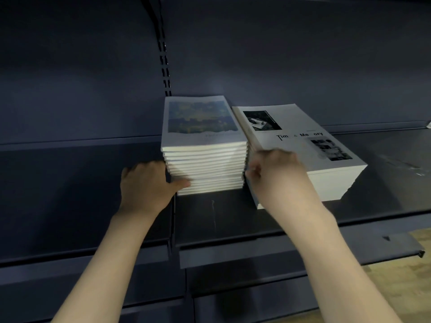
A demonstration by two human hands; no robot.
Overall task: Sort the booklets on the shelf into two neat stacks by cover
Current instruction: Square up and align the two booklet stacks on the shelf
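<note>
Left hand [145, 183] flat against painted-cover stack [205, 159], right hand [275, 173] blurred, grip indeterminate, beside photo-cover stack [310, 159]: square edges inward evenly.

This looks like a shop, or a stockroom fitted out like one. The clearest sign is the dark metal shelf [233, 220], a retail gondola type with a flat deck and a lipped front edge. Behind the shelf rises a plain dark back panel [279, 66], and a slotted upright [164, 66] runs up it, punched with paired slots for hanging brackets. Below the shelf further decks of the same kind step downward. To the lower right of the shelf a pale wood-look floor [415, 287] shows. On the shelf lie many identical booklets [205, 157] piled like stock.
</note>
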